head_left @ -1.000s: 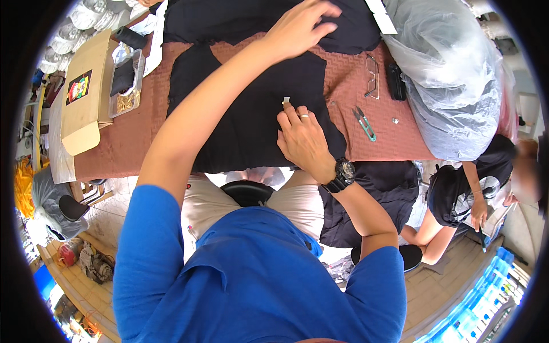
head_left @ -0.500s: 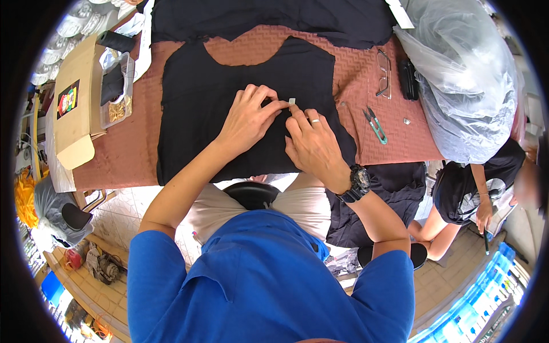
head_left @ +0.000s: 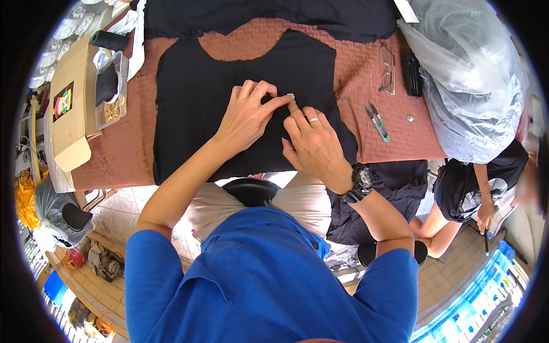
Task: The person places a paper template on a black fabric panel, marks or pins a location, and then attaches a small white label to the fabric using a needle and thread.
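A black cut garment piece [head_left: 200,120] with a scooped neckline lies spread in front of me. On its upper middle is a small whitish tag [head_left: 290,95]. My left hand [head_left: 245,117] has its thumb and forefinger drawn together at the tag, the other fingers curled. My right hand [head_left: 314,143] rests palm down on the black fabric, forefinger stretched to the tag's lower edge and thumb held apart. A ring and a black watch are on this hand and wrist. Whatever lies under the fingertips is hidden.
Thread snips [head_left: 378,127], eyeglasses [head_left: 387,77] and a black case [head_left: 411,76] lie at right on the brown cloth, beside a large plastic bag [head_left: 469,80]. A cardboard box [head_left: 71,106], plastic tub [head_left: 121,106] and thread spool [head_left: 110,40] stand left. Another person [head_left: 477,183] sits at right.
My left thumb and forefinger have shifted slightly right and up onto the tag. My right forefinger stays beside it. The view has shifted a little.
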